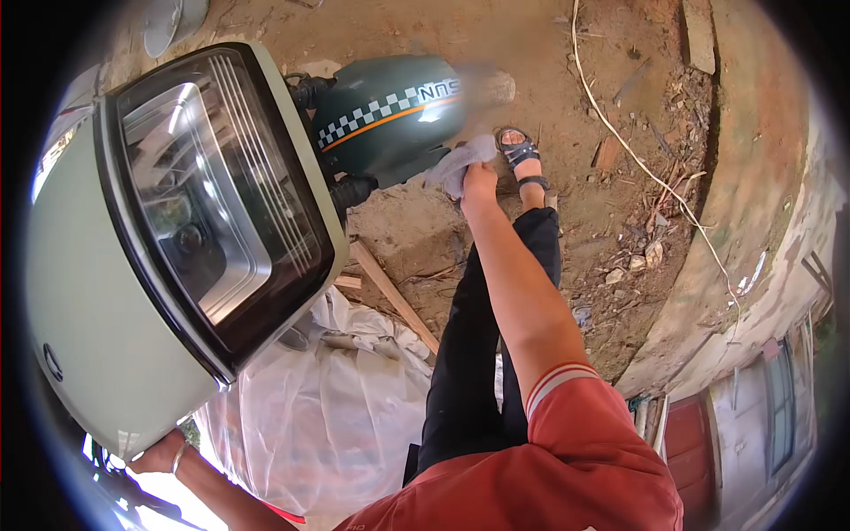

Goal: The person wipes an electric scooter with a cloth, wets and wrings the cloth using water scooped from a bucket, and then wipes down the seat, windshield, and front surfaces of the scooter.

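Note:
My right hand (479,183) is closed on a grey cloth (465,162). The cloth is at the lower edge of a dark green front mudguard (385,111) with a checkered strip, an orange line and the letters "SUN". At the lower left, my left hand (158,453), with a bracelet at the wrist, is against the edge of the vehicle's pale green front panel (88,345). Its fingers are mostly hidden there. Between panel and mudguard is the large headlight (208,190) behind a clear cover.
My sandalled foot (521,155) stands on bare dirt beside the mudguard. Clear plastic sheeting (310,416) and a wooden strip (394,296) lie below the headlight. A pale cable (633,159) crosses the ground to the right, near rubble and a wall (753,292).

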Tool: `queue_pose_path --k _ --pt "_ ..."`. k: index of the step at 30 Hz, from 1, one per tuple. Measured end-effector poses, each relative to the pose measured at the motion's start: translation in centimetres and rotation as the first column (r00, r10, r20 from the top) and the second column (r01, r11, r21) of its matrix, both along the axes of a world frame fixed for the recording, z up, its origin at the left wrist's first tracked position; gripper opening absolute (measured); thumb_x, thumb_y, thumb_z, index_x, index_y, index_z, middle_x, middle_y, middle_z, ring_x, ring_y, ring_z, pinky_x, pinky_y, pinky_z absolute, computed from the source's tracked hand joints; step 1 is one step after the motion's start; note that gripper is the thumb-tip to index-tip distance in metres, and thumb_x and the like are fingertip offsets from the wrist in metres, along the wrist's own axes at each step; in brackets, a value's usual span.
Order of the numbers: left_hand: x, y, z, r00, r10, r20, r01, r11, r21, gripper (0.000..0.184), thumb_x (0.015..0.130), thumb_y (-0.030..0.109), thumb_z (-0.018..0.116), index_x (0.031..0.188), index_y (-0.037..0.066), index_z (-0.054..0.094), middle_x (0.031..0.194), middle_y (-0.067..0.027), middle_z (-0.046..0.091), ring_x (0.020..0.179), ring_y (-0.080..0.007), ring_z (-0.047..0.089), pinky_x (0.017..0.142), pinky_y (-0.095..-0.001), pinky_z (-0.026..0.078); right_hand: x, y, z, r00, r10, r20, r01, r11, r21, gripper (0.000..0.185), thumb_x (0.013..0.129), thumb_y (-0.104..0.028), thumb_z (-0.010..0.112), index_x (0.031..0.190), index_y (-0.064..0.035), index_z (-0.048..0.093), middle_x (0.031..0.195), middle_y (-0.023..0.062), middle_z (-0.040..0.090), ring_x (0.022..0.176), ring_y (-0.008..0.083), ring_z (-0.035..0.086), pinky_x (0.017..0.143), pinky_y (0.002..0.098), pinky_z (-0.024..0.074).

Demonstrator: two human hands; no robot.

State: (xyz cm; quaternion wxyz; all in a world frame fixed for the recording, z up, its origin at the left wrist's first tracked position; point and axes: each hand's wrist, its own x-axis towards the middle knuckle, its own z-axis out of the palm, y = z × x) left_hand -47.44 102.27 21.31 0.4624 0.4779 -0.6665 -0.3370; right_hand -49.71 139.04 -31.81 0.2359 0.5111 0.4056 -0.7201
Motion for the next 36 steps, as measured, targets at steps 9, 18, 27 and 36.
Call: queue_pose_path --k 9,18,27,36 --pt "-1.6 2.2 -0.6 0.982 0.114 -0.151 -0.097 0.989 0.113 0.048 0.084 0.039 0.043 0.109 0.002 0.061 0.11 -0.011 0.062 0.1 -0.025 0.062 0.086 -0.0385 0.051 -7.5 -6.1 14.3 0.708 0.662 -0.247 -0.487 0.711 0.507 0.024 0.081 -0.016 0.068 0.093 0.0028 0.057 0.082 0.0085 0.065 0.069 0.0192 0.06 0.064 0.0349 0.0477" --pt "-1.9 3.1 -0.7 0.958 0.155 -0.241 -0.106 0.973 0.207 0.054 0.091 0.044 0.032 0.119 0.004 0.055 0.116 -0.0073 0.056 0.107 -0.0225 0.055 0.091 -0.0389 0.046 -14.6 3.9 23.2 0.997 0.054 0.047 -0.051 0.996 -0.079 0.022 0.094 -0.017 0.052 0.105 -0.001 0.061 0.078 0.006 0.064 0.064 0.0191 0.057 0.055 0.0312 0.0444" --pt "-0.7 2.3 -0.7 0.939 0.232 -0.253 -0.17 0.955 0.244 0.051 0.09 0.04 0.035 0.114 0.001 0.058 0.112 -0.0097 0.059 0.104 -0.0248 0.058 0.087 -0.0397 0.048 -15.2 -10.3 17.3 -0.581 0.739 0.342 0.043 -0.392 0.919 0.054 0.088 -0.028 0.049 0.132 0.0029 0.044 0.142 0.0208 0.038 0.133 0.0369 0.034 0.112 0.0427 0.0245" --pt "4.9 -0.1 0.8 0.986 0.116 -0.121 -0.101 0.987 0.121 0.038 0.092 0.023 0.049 0.118 -0.005 0.055 0.115 -0.0143 0.062 0.093 -0.0242 0.064 0.078 -0.0372 0.056 -23.8 -9.5 15.3 -0.484 0.871 0.082 -0.553 -0.377 0.743 0.056 0.093 -0.033 0.041 0.134 0.0065 0.041 0.137 0.0239 0.044 0.131 0.0353 0.039 0.111 0.0417 0.0253"
